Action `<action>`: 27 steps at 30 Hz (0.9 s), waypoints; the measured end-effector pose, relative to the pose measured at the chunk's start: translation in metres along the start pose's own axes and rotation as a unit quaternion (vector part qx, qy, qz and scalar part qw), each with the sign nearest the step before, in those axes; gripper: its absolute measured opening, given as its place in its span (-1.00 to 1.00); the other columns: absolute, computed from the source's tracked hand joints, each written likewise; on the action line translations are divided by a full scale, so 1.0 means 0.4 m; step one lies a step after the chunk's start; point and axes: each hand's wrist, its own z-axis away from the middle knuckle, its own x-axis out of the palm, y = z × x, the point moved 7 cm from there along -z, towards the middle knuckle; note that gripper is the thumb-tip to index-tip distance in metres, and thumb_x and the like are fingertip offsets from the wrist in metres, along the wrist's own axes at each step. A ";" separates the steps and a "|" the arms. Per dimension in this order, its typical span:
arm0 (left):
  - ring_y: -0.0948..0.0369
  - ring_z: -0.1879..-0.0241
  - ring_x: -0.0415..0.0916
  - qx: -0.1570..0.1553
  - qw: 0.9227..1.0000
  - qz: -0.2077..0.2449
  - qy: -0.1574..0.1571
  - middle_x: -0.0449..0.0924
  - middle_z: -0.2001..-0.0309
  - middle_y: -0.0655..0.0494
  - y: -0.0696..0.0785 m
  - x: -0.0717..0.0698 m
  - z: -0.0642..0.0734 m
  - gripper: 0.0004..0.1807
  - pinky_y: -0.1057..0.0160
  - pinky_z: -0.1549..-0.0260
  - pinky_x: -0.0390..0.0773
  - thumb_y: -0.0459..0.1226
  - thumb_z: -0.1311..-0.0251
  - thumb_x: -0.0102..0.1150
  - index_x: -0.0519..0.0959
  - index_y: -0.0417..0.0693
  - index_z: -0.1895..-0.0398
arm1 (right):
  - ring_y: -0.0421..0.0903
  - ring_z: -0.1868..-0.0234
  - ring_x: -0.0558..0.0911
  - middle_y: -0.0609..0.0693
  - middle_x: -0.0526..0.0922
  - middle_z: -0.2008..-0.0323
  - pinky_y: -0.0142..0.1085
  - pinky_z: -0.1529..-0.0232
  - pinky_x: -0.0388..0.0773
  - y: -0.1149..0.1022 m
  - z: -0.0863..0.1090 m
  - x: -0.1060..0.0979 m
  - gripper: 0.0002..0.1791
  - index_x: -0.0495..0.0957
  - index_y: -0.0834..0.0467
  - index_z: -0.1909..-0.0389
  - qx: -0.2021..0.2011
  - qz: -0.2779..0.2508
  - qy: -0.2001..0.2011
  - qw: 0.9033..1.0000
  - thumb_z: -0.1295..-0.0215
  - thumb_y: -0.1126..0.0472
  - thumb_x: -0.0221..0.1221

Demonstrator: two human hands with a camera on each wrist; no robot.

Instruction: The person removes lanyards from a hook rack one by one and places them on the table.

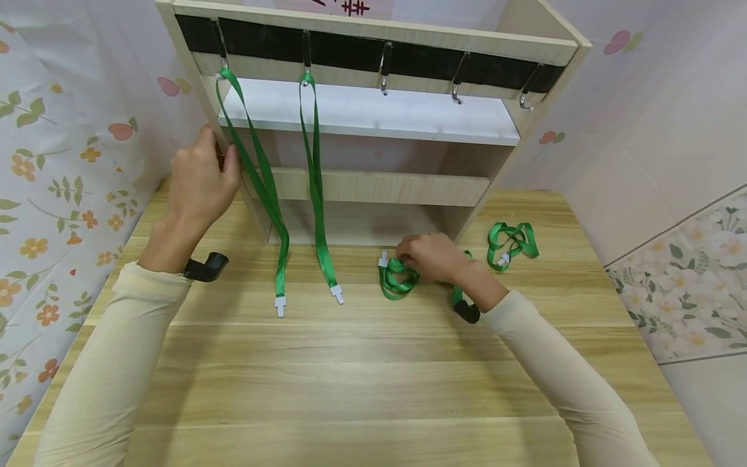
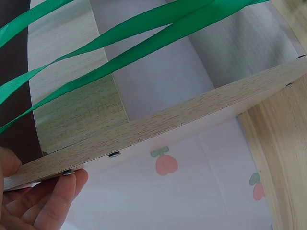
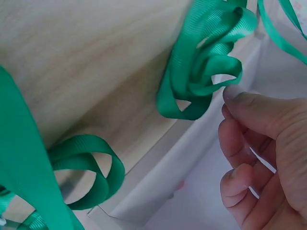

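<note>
My left hand (image 1: 204, 178) grips the left side panel (image 2: 144, 125) of a wooden rack, thumb on one side and fingers on the other. On the table, my right hand (image 1: 433, 258) pinches a loop of a coiled green lanyard (image 1: 397, 280) between thumb and fingertips; in the right wrist view the thumb tip (image 3: 233, 92) meets the ribbon. That lanyard's white clip (image 1: 382, 259) points toward the rack. Another green lanyard (image 1: 457, 295) lies partly hidden under the right wrist. Two green lanyards hang from the rack's hooks, one at far left (image 1: 265, 185) and one beside it (image 1: 316, 181), clips downward.
Several metal hooks line the black strip (image 1: 344, 52); the middle hook (image 1: 384, 71) and those to its right hold nothing. A white shelf (image 1: 373, 113) sits behind them. One more coiled green lanyard (image 1: 528, 240) lies on the table at right. A floral curtain (image 1: 58, 194) borders the left.
</note>
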 end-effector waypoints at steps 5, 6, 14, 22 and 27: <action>-0.15 0.58 0.49 0.001 1.000 -0.001 0.000 0.48 0.54 -0.26 0.001 0.001 -0.001 -0.69 0.29 0.64 0.23 -0.27 -0.43 -0.08 0.44 -0.46 0.21 | -0.18 0.34 0.56 -0.14 0.68 0.25 -0.21 0.32 0.54 0.008 0.001 -0.024 -0.94 0.68 0.02 0.30 0.013 -0.014 0.015 1.000 -0.35 0.22 0.25; -0.15 0.58 0.49 0.001 1.000 -0.001 0.000 0.48 0.54 -0.26 0.001 0.001 -0.001 -0.69 0.28 0.63 0.23 -0.27 -0.43 -0.08 0.44 -0.46 0.21 | -0.19 0.36 0.55 -0.15 0.68 0.26 -0.22 0.33 0.53 0.010 0.001 -0.030 -0.94 0.68 0.02 0.30 0.016 -0.017 0.018 1.000 -0.35 0.21 0.25; -0.16 0.57 0.49 0.000 1.000 0.001 0.000 0.48 0.53 -0.28 0.004 0.001 -0.001 -0.69 0.22 0.62 0.25 -0.28 -0.42 -0.09 0.43 -0.46 0.22 | -0.17 0.38 0.66 -0.13 0.74 0.29 -0.19 0.36 0.58 0.006 -0.008 -0.101 -0.88 0.73 0.05 0.24 0.017 -0.035 0.064 0.997 -0.38 0.16 0.22; -0.11 0.59 0.47 -0.001 1.000 0.002 -0.001 0.47 0.54 -0.25 0.002 0.000 0.000 -0.70 0.36 0.65 0.20 -0.27 -0.43 -0.08 0.44 -0.44 0.24 | -0.16 0.42 0.66 -0.07 0.75 0.34 -0.21 0.39 0.56 -0.039 -0.027 -0.200 -0.80 0.74 0.12 0.24 -0.015 -0.030 0.122 0.992 -0.40 0.11 0.20; -0.12 0.59 0.47 0.000 1.000 0.002 -0.001 0.46 0.54 -0.24 0.001 0.000 0.002 -0.70 0.35 0.66 0.21 -0.27 -0.43 -0.08 0.43 -0.44 0.24 | -0.17 0.45 0.59 -0.06 0.69 0.38 -0.26 0.41 0.51 -0.080 -0.042 -0.266 -0.79 0.70 0.13 0.25 -0.032 -0.026 0.171 0.984 -0.42 0.09 0.18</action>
